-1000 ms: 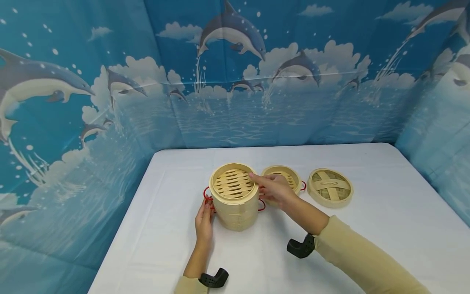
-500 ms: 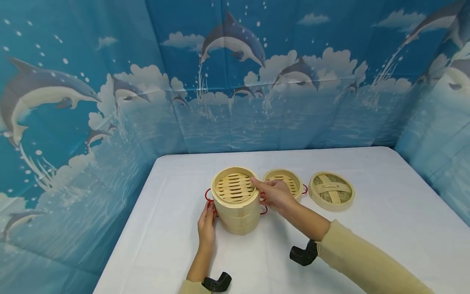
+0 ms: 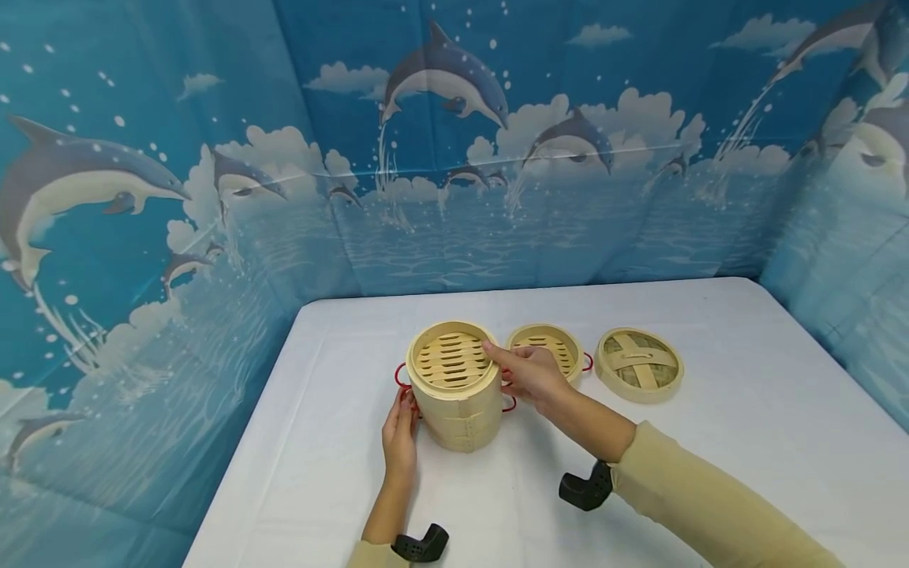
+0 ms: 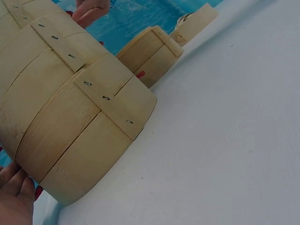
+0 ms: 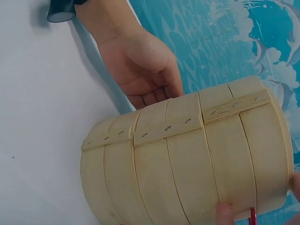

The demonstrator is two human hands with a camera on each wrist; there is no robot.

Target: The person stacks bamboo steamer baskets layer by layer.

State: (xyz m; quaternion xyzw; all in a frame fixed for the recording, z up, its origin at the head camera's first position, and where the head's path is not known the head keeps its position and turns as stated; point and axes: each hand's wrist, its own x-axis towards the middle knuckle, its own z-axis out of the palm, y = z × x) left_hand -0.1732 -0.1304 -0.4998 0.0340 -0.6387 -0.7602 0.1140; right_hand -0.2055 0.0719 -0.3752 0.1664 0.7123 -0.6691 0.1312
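Round bamboo steamer baskets stand in a stack (image 3: 461,422) on the white table, with slats showing in the top basket (image 3: 451,361). My right hand (image 3: 534,374) grips that top basket at its right side, thumb on the rim and fingers outside. At the lower right of the right wrist view, its fingertip (image 5: 225,214) presses the wall beside a red handle. My left hand (image 3: 400,432) rests against the stack's left side by the red handles, its fingers partly hidden behind the wall in the right wrist view. The stapled seams of the stacked baskets (image 4: 101,101) show in the left wrist view.
Another slatted steamer basket (image 3: 545,339) with red handles sits behind my right hand, partly covered by it. Right of that lies a woven bamboo lid (image 3: 639,364) with crossed strips. A blue dolphin curtain (image 3: 440,237) hangs along the far edge of the white table (image 3: 284,481).
The head view has shifted slightly. Both hands keep their places on the stack.
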